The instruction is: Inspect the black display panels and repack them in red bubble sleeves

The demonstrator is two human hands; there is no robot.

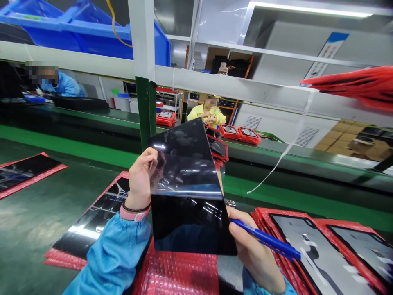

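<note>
Screen panel, raised above red bubble wrap. Clear film seems partly off: the lower part looks bare, the upper part covered. I see the left hand pinching what appears the film's edge, fingertips together; the right hand grips the panel's edge and a blue pen, fingers closed. Other panels lie either side.

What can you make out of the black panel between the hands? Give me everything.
The black panel looks thin and flat, with a glossy, glass-like face. Its lower part is dark and reflective; above a bright line, a smudged, film-like layer appears lifted. The left hand pinches at the upper left; the right hand, also holding a blue pen, grips the lower right edge. It's tilted over red bubble wrap; contact there is unclear.
</note>
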